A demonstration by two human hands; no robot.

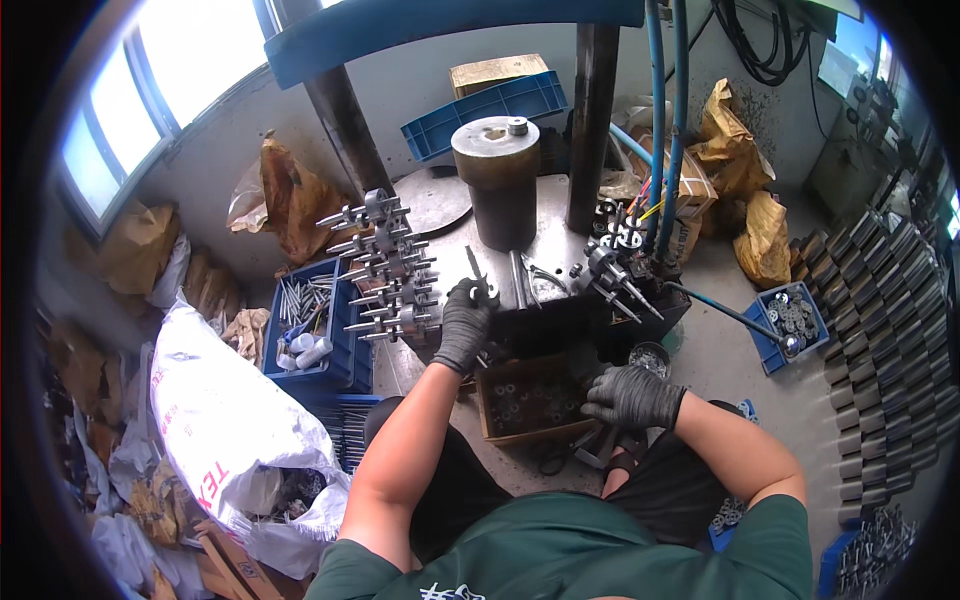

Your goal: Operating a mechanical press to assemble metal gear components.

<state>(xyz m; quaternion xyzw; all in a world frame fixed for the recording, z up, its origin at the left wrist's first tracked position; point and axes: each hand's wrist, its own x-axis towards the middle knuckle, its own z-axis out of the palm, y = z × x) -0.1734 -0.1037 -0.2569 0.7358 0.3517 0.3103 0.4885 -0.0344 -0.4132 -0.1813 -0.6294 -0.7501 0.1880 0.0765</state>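
Note:
My left hand (464, 328), in a dark grey glove, is closed around a metal shaft (473, 262) with a round collar at the fingers. The shaft's thin end points up and away from me, before the press table. My right hand (634, 398), gloved alike, is curled beside the right rim of a box of metal rings (538, 436); whatever its fingers hold is hidden. Left of my left hand stand several stacked crankshaft-like parts (392, 268) with discs and protruding shafts. More such parts (608, 266) lie at the table's right edge.
A thick steel cylinder (500, 185) stands on the press table between two posts (594, 130). Blue bins (318, 335) of shafts and a white sack (225, 410) are at left. A small blue bin (792, 318) and stacked dark metal pieces (870, 350) are at right.

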